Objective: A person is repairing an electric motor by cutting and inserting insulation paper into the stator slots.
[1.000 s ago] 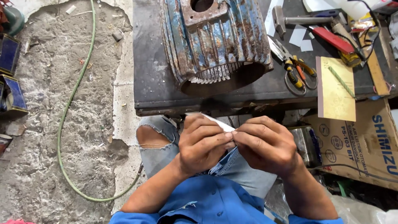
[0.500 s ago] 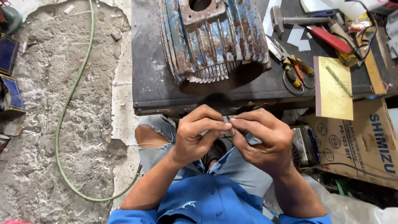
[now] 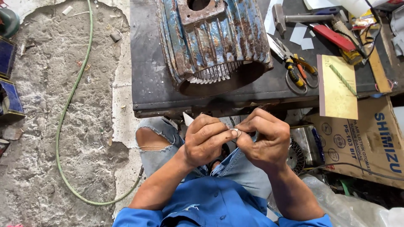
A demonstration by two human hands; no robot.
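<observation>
Cracked concrete floor [image 3: 42, 105] | rusty finned casing [image 3: 214, 42] | both hands [image 3: 235, 141] pinch small pale strip [image 3: 235, 133]

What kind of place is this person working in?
Most likely a small motor repair workshop. A rusty blue finned motor housing sits on a dark metal workbench, with a hammer and pliers beside it, above a rough, cracked concrete floor.

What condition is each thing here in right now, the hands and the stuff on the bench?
Left hand: pinching a small white piece.
Right hand: pinching the same piece, fingertips meeting the left's.
Motor housing: rusty, blue paint flaking, lying on its side.
Pliers: lying on the bench, handles apart.
Hammer: lying flat.
Green hose: loose on the floor.
</observation>
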